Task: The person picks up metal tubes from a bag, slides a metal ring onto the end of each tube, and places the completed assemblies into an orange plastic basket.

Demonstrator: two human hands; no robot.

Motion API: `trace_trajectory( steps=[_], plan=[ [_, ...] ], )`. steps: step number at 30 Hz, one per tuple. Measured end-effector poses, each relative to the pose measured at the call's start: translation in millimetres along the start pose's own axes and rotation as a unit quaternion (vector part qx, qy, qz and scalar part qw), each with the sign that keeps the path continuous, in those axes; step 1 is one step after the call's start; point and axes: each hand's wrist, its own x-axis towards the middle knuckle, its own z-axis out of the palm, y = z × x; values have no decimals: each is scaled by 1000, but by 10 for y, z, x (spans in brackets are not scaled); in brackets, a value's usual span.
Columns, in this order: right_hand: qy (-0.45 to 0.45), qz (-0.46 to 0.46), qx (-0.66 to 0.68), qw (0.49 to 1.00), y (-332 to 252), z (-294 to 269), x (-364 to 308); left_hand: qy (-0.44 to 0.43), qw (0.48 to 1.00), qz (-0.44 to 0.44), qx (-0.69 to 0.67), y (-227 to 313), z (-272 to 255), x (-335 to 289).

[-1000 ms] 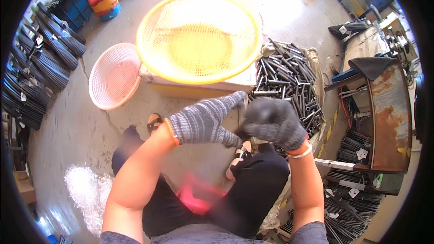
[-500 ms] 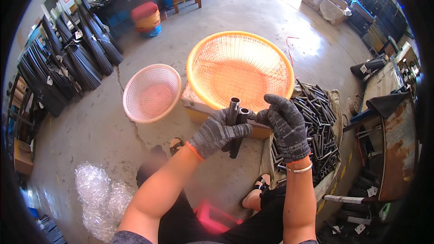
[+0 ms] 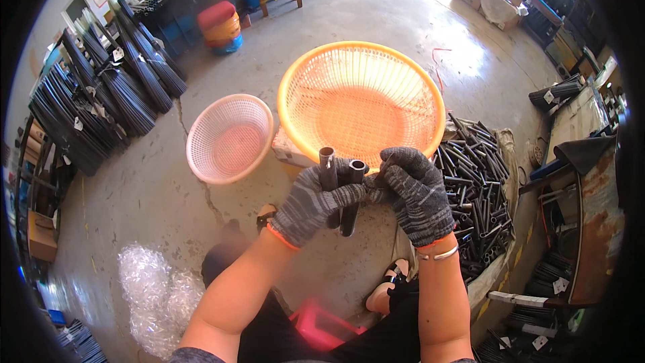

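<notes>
Two short dark metal tubes stand roughly upright in my left hand (image 3: 302, 202), one tube (image 3: 328, 168) beside the other tube (image 3: 351, 191). My left hand, in a grey knit glove, is closed round them with their open ends up. Close to its fingertips is my right hand (image 3: 423, 198), gloved the same way. Its thumb and fingers are pinched together; whatever they hold, if anything, is too hidden to make out. Just beyond both hands sits a large orange plastic basket (image 3: 363, 104), tilted on a cardboard box (image 3: 289, 150).
Right of the orange basket lies a heap of short dark tubes (image 3: 474, 202) on a cloth. A smaller pink basket (image 3: 232, 131) stands on the floor to the left. Clear plastic wrap (image 3: 144, 289) lies at lower left. Bundles of long rods (image 3: 121, 87) lean at the left.
My right fingers have curled in and come closer to my left hand. The two tubes have shifted slightly left and sit a little farther apart at the top.
</notes>
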Motion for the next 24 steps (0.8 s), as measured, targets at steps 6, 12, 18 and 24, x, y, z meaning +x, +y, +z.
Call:
trace_trajectory(
  steps=[6, 12, 18, 24],
  plan=[
    [-8, -52, -136, 989, 2, -55, 21, 5, 997, 53, -62, -59, 41, 42],
    [-8, -88, -217, 972, -15, -40, -26, -11, 996, 68, -52, -69, 69, 78],
    [9, -87, -208, 974, 52, -45, 11, 15, 999, 46, -12, -64, 145, 68],
    [3, -81, -55, 995, -33, 14, -31, -7, 997, 24, -78, -113, 128, 101]
  ],
)
